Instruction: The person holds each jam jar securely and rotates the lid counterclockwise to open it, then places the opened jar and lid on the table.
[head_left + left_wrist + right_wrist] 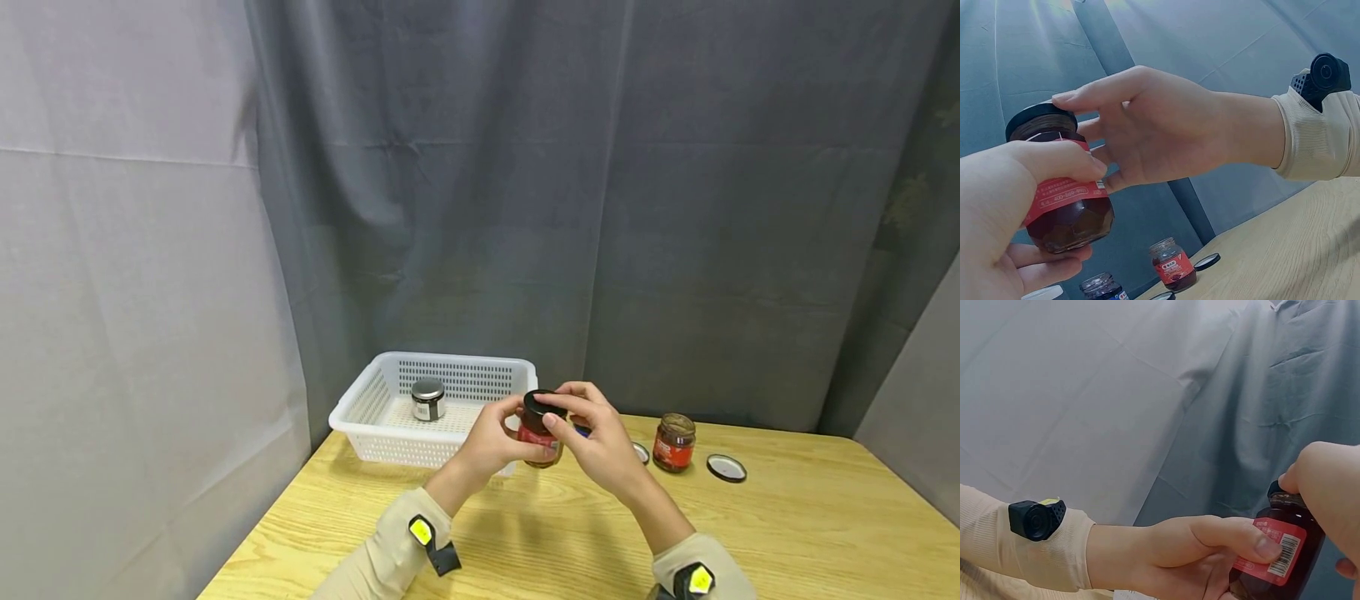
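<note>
A glass jar (534, 439) with a red label and dark contents is held upright above the table, close to the basket's right end. My left hand (491, 437) grips its body, the thumb lying across the label (1063, 187) in the left wrist view. On top sits a black lid (542, 402). My right hand (596, 433) holds that lid by its edge between thumb and fingers. The right wrist view shows the jar's barcode (1284, 555) beside the left thumb; the right hand (1329, 494) partly covers the lid there.
A white plastic basket (405, 450) stands left, with a silver-lidded jar (428, 402) inside. Right on the wooden table (810, 517) are an open red-labelled jar (675, 446), a loose lid (726, 468) and a partly hidden lid (641, 452). A blue-labelled jar (1104, 287) stands near them.
</note>
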`<state>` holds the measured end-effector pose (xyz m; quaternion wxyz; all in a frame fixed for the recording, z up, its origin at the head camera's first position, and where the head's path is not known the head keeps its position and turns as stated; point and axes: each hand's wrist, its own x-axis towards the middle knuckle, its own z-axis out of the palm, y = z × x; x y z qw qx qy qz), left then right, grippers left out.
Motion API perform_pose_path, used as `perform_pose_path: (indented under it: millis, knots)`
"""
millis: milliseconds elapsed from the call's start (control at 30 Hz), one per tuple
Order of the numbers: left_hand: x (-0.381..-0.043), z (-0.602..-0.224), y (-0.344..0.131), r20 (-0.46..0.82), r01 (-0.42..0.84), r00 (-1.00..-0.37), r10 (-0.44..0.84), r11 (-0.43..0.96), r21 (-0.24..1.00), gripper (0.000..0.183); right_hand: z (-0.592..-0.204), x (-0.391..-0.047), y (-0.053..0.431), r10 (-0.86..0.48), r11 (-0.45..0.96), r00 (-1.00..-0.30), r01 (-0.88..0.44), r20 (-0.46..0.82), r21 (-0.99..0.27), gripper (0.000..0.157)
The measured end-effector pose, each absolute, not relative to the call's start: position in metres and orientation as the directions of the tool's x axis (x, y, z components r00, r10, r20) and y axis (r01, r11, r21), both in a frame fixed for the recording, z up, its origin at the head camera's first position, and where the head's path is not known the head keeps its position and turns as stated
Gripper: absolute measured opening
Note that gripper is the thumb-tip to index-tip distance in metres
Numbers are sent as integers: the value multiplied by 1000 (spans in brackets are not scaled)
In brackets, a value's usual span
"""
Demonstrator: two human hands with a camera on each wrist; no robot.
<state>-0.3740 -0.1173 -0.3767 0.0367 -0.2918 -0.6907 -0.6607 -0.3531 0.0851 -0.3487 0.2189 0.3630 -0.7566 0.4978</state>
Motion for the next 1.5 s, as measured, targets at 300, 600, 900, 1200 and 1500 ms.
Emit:
perform_pose_path:
  millis: [300,600,900,1200,1500]
  knots:
    - [-373,-376,-118,424,438,-842,334,-38,898,53,-348,-355,86,-356,238,-597,-802,719,-548,29]
    - [-373,-376,-117,439,454,-841,316,-30,891,54,-350,-358,88,-367,203,-589,-806,720,-556,33]
    - [-374,-377,-118,439,454,-842,315,-28,890,53,-348,-356,88,-382,121,-635,-755,672,-644,32]
    - [-374,-377,-118,450,469,-836,313,-18,883,52,-354,-355,83,-330,176,-652,-753,682,-635,33]
    - [-373,-376,-116,455,474,-835,309,-14,880,49,-357,-354,72,-203,243,-664,-747,720,-619,28]
